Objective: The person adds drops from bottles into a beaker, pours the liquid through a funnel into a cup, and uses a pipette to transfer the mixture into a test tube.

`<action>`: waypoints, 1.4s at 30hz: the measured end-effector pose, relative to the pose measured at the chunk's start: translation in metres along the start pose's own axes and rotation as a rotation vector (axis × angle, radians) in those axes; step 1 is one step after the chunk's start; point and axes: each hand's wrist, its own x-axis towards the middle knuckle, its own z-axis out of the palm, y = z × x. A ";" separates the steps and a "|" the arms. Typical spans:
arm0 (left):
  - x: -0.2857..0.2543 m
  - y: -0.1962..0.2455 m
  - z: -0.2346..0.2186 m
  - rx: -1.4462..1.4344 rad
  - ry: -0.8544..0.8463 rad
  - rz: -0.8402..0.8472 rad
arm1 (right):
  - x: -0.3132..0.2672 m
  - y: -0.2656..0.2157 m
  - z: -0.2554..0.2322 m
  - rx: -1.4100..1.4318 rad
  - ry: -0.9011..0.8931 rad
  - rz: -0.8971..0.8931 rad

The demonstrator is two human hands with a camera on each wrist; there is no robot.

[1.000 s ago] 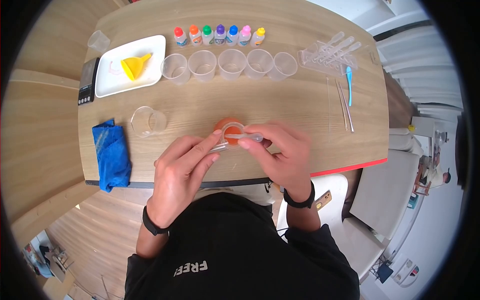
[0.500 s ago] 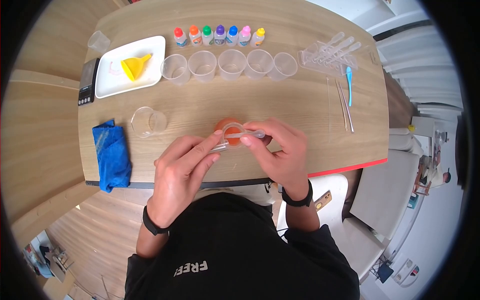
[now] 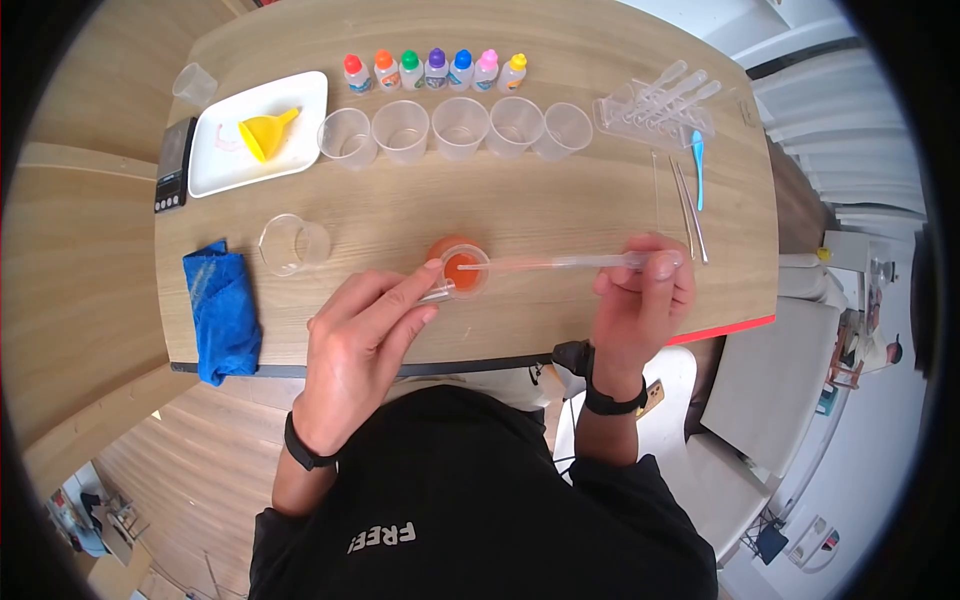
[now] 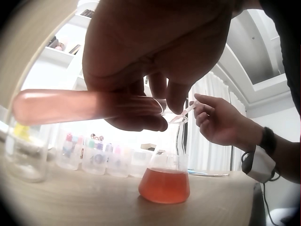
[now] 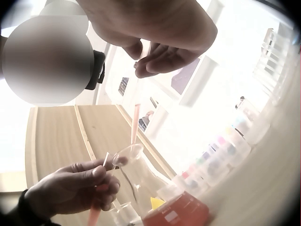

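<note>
A conical flask with orange-red liquid stands on the table in front of the person. My left hand is at its rim and holds a glass test tube, which lies nearly level with its mouth close to the flask's mouth. Pinkish liquid shows in the tube. To the right, my right hand pinches the bulb end of a clear plastic dropper. The dropper's tip overlaps the flask's mouth in the head view, and its stem looks pinkish in the right wrist view.
Several clear cups form a row, with small color-capped bottles behind. A white tray with a yellow funnel, a beaker and a blue cloth are left. A rack and blue spoon are right.
My right hand has moved right, away from the flask's mouth, drawing most of the dropper out so its long stem shows. The left hand has stayed in place.
</note>
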 end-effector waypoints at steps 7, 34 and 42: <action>-0.001 0.000 0.001 -0.004 0.003 -0.005 | -0.004 -0.006 -0.001 -0.035 -0.025 0.014; -0.001 0.000 0.000 -0.007 0.001 -0.004 | 0.004 -0.008 0.049 -0.655 -0.556 -0.226; 0.000 -0.001 0.004 -0.006 0.061 0.019 | 0.000 0.005 0.045 -0.701 -0.575 -0.194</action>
